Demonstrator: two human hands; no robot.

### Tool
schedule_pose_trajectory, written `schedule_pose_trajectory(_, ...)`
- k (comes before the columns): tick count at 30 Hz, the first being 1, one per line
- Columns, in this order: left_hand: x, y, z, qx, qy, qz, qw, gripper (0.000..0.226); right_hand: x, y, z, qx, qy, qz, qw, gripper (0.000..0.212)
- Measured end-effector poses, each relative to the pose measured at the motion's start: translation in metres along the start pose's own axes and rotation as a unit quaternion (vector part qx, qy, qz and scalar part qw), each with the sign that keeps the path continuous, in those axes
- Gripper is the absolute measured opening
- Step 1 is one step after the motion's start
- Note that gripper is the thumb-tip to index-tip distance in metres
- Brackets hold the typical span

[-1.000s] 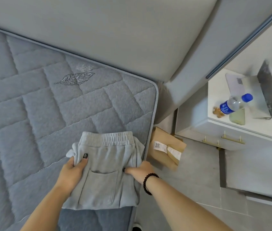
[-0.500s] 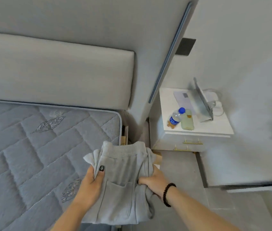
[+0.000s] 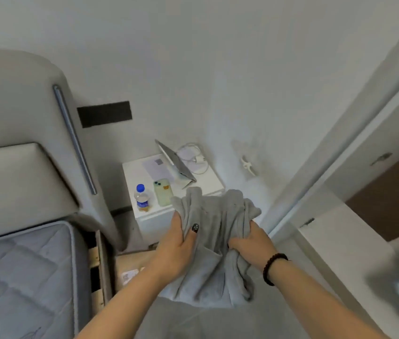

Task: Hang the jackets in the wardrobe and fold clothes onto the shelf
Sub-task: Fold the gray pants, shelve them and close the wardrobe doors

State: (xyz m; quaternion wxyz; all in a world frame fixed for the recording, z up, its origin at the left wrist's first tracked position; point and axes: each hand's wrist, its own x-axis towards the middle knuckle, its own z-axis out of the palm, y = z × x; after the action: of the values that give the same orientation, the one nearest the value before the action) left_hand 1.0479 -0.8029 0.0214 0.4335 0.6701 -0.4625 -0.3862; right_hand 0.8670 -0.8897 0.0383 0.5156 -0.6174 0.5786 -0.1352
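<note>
Folded grey fleece trousers (image 3: 214,243): lifted off the quilted grey mattress (image 3: 22,277), now in front of it, left hand (image 3: 178,250) and right hand (image 3: 249,243) gripping either side; shelving judged next.

Folded grey sweatpants (image 3: 214,243), soft and bunched, hang in the air above the floor, their edges drooping downward.

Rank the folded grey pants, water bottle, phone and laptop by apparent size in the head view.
1. Pants, largest, though nearest the camera.
2. Laptop.
3. Bottle and phone look alike; too close to rank.
</note>
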Motion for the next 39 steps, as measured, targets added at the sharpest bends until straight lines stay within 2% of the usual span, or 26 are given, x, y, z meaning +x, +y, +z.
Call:
schedule_pose_trajectory(3,0.016,0.052,0.068,0.022,-0.046,0.041,0.998,0.057,-0.006,0.014,-0.076,-0.014,0.051,0.001,0.999,0.009)
schedule_pose_trajectory(6,0.025,0.105,0.127,0.02,-0.076,0.062,0.995,0.054,-0.023,0.035,-0.165,-0.019,0.095,0.016,0.995,0.007)
schedule_pose_trajectory(11,0.026,0.19,0.205,0.036,-0.147,0.134,0.979,0.04,-0.074,0.056,-0.297,-0.01,0.146,0.014,0.989,0.016)
schedule_pose_trajectory(17,0.028,0.303,0.274,0.094,-0.229,0.243,0.938,0.02,-0.161,0.064,-0.422,-0.056,0.206,0.0,0.977,0.016)
schedule_pose_trajectory(22,0.031,0.401,0.32,0.105,-0.255,0.347,0.896,0.04,-0.228,0.049,-0.492,-0.055,0.323,-0.02,0.945,0.021)
schedule_pose_trajectory(26,0.031,0.481,0.348,0.149,-0.242,0.435,0.855,0.034,-0.271,0.027,-0.538,-0.047,0.409,-0.048,0.91,0.009)
schedule_pose_trajectory(30,0.031,0.544,0.37,0.146,-0.236,0.505,0.817,0.029,-0.297,0.011,-0.571,-0.047,0.469,-0.053,0.88,0.021)
schedule_pose_trajectory(32,0.037,0.568,0.382,0.138,-0.227,0.522,0.811,0.024,-0.306,0.005,-0.587,-0.037,0.501,-0.057,0.863,0.028)
schedule_pose_trajectory(36,0.062,0.606,0.401,0.099,-0.202,0.529,0.818,0.012,-0.315,-0.009,-0.621,-0.013,0.545,-0.057,0.836,0.017)
schedule_pose_trajectory(39,0.085,0.634,0.411,0.083,-0.201,0.536,0.816,0.008,-0.314,-0.025,-0.645,-0.027,0.572,-0.046,0.818,0.024)
